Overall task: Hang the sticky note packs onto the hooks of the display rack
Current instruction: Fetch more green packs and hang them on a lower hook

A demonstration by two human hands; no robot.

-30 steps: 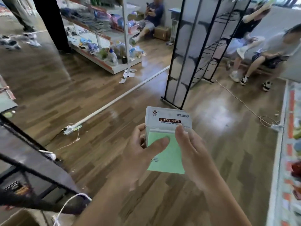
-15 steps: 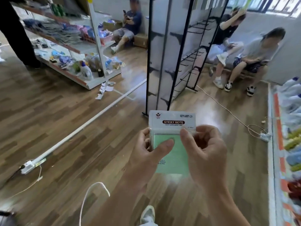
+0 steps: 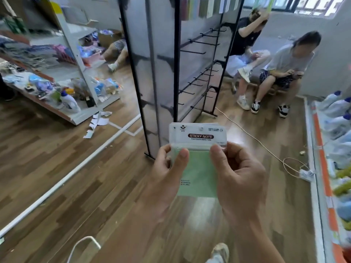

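display rack [image 3: 177,73] fills centre to upper centre of frame: black tube frame, translucent panels, rows of hooks [image 3: 199,42] sticking out on its right side, the ones in view look bare. wood floor [image 3: 76,177] takes up the rest. left hand [image 3: 165,179] and right hand [image 3: 241,179] sit lower centre, each pinching one side of the sticky note packs [image 3: 198,168], thumbs on the front, fingers behind. my read: the two-hand hold keeps the header up and square so the hole can be lined up on a hook. packs are mid-air in front of the rack's foot, well apart from any hook, not hung yet. looks: clear sleeve, pale green pad, white header card [image 3: 197,130] with a dark "sticky note" label, small round hang hole [image 3: 200,129] top centre. layered top edges suggest more than one pack, count unclear
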